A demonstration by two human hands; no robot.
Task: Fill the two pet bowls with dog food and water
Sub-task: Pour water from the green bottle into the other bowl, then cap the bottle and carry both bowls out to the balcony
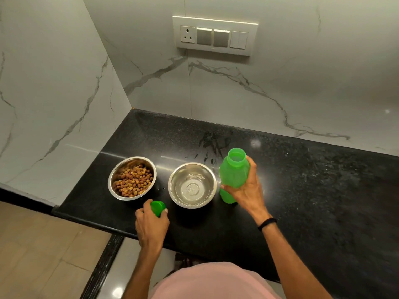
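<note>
Two steel bowls stand side by side on the black counter [302,190]. The left bowl [114,169] holds brown dog food kibble [133,181]. Clear water lies in the right bowl [172,180]. Just right of that bowl, a green plastic bottle [232,173] stands upright with its mouth uncovered, and my right hand [246,188] is wrapped around its body. My left hand [151,223] holds the bottle's green cap [158,207] near the counter's front edge, between the two bowls.
White marble walls close the counter at the back and the left, meeting in a corner. A switch and socket panel [214,35] sits on the back wall. Water drops [207,157] lie on the counter behind the water bowl. The counter stretches to the right.
</note>
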